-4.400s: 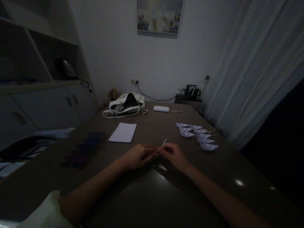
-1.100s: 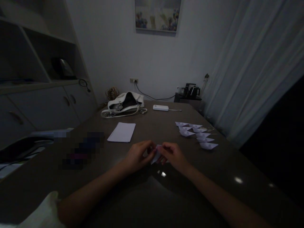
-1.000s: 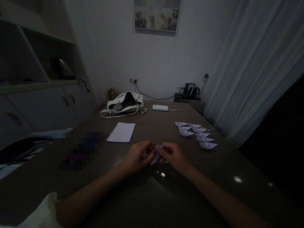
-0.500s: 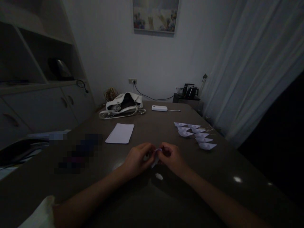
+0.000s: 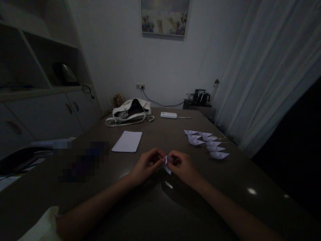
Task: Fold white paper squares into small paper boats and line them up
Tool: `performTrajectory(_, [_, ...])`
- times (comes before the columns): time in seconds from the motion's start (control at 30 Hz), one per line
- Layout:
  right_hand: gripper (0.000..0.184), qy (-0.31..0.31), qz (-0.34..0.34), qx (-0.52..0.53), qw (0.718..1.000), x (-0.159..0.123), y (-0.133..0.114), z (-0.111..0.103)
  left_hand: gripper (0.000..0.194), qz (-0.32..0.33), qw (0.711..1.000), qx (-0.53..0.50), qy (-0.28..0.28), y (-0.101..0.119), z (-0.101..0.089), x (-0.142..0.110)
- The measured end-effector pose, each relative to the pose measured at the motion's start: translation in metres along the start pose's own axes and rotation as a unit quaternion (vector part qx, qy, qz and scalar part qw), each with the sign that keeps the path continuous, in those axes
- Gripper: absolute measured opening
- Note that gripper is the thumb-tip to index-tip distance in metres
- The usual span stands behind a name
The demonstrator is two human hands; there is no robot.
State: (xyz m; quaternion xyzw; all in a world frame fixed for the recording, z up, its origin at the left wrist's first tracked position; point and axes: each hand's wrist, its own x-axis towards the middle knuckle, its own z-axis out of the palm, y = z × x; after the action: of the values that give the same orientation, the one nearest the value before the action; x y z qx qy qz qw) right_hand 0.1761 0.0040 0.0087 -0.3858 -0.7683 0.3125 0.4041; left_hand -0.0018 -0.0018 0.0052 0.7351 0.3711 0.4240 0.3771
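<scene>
A small piece of folded white paper (image 5: 168,166) is held between my two hands, above the near middle of the table. My left hand (image 5: 147,165) pinches its left edge between thumb and fingertips. From the other side, my right hand (image 5: 182,166) grips it with thumb and bent fingers, which hide part of the paper. Off to the right, several folded white paper boats (image 5: 215,144) stand grouped in staggered rows. A stack of white paper sheets (image 5: 127,141) lies ahead of my left hand.
A white handbag (image 5: 132,111) lies at the far left of the brown table (image 5: 160,214). Near the far edge rests a white power bank (image 5: 169,115) with a short cable. A pixelated dark patch covers something on the left. Cabinets line the left wall; a sheer curtain hangs right.
My fingers have shifted slightly on the folded paper, and its lower end now points down to the right instead of the left. The boats and the sheets stay where they were.
</scene>
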Motion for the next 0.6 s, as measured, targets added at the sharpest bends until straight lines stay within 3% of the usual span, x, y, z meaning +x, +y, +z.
performTrajectory(0.23, [0.013, -0.045, -0.012, 0.076, 0.996, -0.001, 0.0, -0.003, 0.025, -0.039, 0.999, -0.014, 0.003, -0.001, -0.003, 0.005])
performTrajectory(0.43, [0.021, -0.076, 0.046, 0.157, 0.983, 0.001, 0.007, -0.001, 0.024, -0.034, 0.999, 0.011, 0.02, 0.001, -0.005, 0.005])
performTrajectory(0.6, [0.024, -0.025, 0.108, 0.326, 0.939, 0.007, 0.005, -0.006, 0.027, -0.019, 1.0, 0.014, -0.013, 0.005, -0.012, 0.007])
